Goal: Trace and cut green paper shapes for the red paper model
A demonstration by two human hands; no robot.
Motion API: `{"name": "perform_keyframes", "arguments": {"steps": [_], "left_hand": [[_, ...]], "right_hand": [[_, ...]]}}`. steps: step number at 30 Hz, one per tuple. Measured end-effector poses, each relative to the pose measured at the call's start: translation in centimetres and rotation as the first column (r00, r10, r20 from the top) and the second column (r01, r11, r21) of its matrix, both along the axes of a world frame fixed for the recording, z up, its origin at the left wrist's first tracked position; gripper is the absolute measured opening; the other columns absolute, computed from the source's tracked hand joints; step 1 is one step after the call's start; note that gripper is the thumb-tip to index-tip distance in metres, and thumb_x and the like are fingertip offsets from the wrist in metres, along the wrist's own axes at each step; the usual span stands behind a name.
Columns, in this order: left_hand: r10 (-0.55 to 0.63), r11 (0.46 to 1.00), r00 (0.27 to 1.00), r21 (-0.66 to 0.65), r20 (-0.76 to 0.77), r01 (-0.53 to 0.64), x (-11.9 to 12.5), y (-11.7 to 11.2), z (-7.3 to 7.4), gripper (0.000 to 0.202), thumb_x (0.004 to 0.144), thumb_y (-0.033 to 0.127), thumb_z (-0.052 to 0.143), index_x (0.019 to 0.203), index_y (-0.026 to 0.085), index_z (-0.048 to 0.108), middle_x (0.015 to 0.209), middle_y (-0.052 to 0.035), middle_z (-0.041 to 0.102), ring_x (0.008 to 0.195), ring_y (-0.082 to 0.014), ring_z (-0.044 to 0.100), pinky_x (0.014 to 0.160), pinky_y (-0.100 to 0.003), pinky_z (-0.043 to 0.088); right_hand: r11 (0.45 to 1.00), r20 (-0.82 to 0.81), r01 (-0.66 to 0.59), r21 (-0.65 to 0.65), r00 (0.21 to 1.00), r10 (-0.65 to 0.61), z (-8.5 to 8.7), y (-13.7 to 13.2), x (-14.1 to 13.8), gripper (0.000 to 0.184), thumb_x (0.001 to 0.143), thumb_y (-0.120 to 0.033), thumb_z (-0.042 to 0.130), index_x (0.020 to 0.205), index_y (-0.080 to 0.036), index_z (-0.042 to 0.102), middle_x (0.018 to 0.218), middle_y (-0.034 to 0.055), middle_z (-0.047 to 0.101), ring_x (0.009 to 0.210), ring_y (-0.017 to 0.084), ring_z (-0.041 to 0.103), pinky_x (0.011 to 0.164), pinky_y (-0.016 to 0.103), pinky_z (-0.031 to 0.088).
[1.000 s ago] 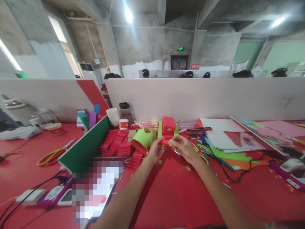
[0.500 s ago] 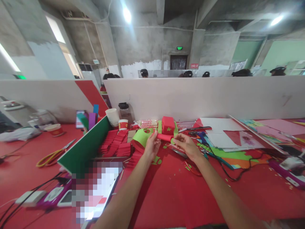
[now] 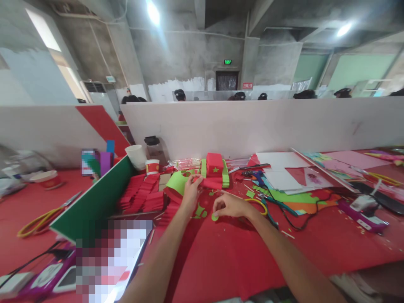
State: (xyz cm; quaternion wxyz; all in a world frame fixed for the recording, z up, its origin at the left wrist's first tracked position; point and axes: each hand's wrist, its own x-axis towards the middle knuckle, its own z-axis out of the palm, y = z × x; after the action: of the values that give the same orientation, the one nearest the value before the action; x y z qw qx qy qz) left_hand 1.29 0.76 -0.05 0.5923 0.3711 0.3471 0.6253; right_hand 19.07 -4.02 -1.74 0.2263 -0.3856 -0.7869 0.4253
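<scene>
My left hand [image 3: 191, 192] is closed round the end of a red paper piece [image 3: 212, 182] that looks folded or rolled. Lower and to the right, my right hand [image 3: 229, 205] pinches a small round green paper piece [image 3: 215, 217] just over the red table [image 3: 214, 256]. Curled beside my left hand is a green sheet with cut-outs [image 3: 176, 182]. Behind the hands sits a red block with a yellow-green star [image 3: 215, 165], flanked by green strips [image 3: 225, 174]. Green paper scraps [image 3: 200, 211] lie between my forearms. Yellow-handled scissors [image 3: 259, 205] rest beyond my right wrist.
At left, stacked red strips [image 3: 140, 189] lie against a green divider [image 3: 104, 193]. Paper cups [image 3: 152, 167] and a lidded bottle [image 3: 153, 147] stand behind. A screen [image 3: 126, 248] lies front left. Pliers [image 3: 280, 206], cables and white paper [image 3: 279, 179] occupy the right.
My right hand has left the end of the red paper piece and moved down toward me, carrying the green piece. My left hand keeps its grip. The view has turned slightly right.
</scene>
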Motion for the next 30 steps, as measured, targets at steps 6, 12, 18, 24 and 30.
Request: {"name": "perform_keyframes", "arguments": {"steps": [6,12,18,24,30], "left_hand": [[0.125,0.978,0.907,0.205,-0.402,-0.044,-0.3,0.4,-1.1,0.034,0.059,0.003,0.071,0.087,0.021,0.064,0.074,0.0018,0.062,0.067,-0.0145,0.055,0.065,-0.021,0.043],[0.26,0.955,0.649,0.288,-0.714,-0.065,-1.5,0.9,-1.5,0.043,0.058,0.004,0.069,0.096,0.023,0.062,0.082,-0.0021,0.062,0.077,-0.0215,0.059,0.074,-0.029,0.044],[0.449,0.887,0.011,0.447,-0.893,0.117,-1.8,-0.5,-0.5,0.035,0.077,0.015,0.059,0.112,0.018,0.057,0.12,-0.0142,0.056,0.111,-0.0316,0.056,0.093,-0.041,0.045],[0.509,0.846,-0.125,0.468,-0.852,0.255,-1.5,-0.9,-0.1,0.02,0.085,0.018,0.053,0.104,0.021,0.06,0.119,-0.0114,0.06,0.113,-0.029,0.054,0.097,-0.041,0.043],[0.494,0.866,-0.285,0.493,-0.822,0.079,-3.2,-1.0,1.3,0.045,0.085,0.016,0.048,0.13,0.017,0.052,0.139,-0.0149,0.052,0.113,-0.0295,0.057,0.092,-0.039,0.046]], "right_hand": [[0.996,0.032,-0.092,-0.022,0.995,0.093,1.4,-0.2,1.2,0.012,0.077,-0.031,0.072,0.081,-0.02,0.075,0.075,0.0008,0.073,0.068,0.016,0.066,0.062,0.024,0.046],[1.0,-0.009,0.029,-0.001,1.0,-0.029,1.7,-0.1,1.6,0.013,0.076,-0.025,0.074,0.086,-0.018,0.072,0.08,0.0035,0.074,0.071,0.018,0.068,0.06,0.023,0.045],[0.962,0.041,0.261,0.084,0.963,-0.265,1.1,0.3,1.7,0.013,0.08,-0.021,0.069,0.094,-0.019,0.068,0.084,0.0038,0.075,0.073,0.017,0.069,0.062,0.022,0.046],[0.868,0.149,0.378,0.323,0.885,-0.441,1.6,0.4,2.2,0.018,0.082,-0.014,0.062,0.096,-0.02,0.071,0.089,0.0048,0.076,0.083,0.019,0.07,0.07,0.024,0.046],[0.846,0.216,0.369,0.384,0.855,-0.471,1.9,0.1,2.0,0.02,0.084,-0.018,0.061,0.099,-0.021,0.074,0.092,0.0056,0.077,0.086,0.02,0.07,0.072,0.025,0.044]]}}
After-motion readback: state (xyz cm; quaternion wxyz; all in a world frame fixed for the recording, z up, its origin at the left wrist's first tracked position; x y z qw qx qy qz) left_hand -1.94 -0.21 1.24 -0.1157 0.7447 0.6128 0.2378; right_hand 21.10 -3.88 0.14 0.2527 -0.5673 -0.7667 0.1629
